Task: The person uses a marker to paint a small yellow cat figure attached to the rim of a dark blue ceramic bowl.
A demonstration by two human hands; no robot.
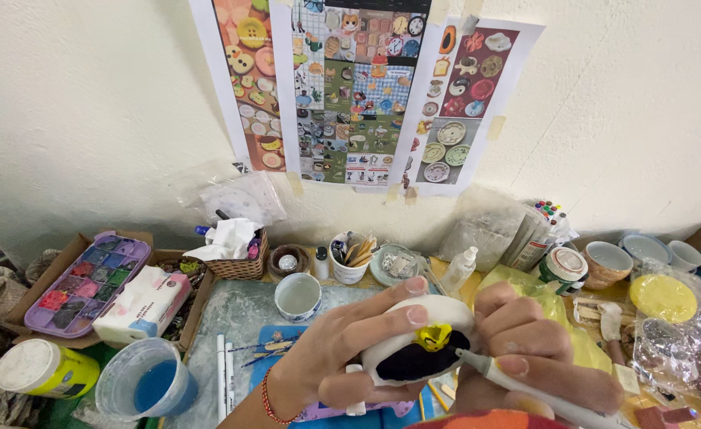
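Observation:
My left hand grips a white ceramic piece with a black painted patch and a small yellow detail on it. My right hand holds a white paint pen whose tip touches the black patch just under the yellow detail. A red bead bracelet circles my left wrist. Both hands hover over a blue mat at the front of the table.
A purple paint palette, a tissue pack, a tub of blue water, a white cup, a wicker basket, a tool cup, several bowls and a yellow lid crowd the table. Posters hang on the wall.

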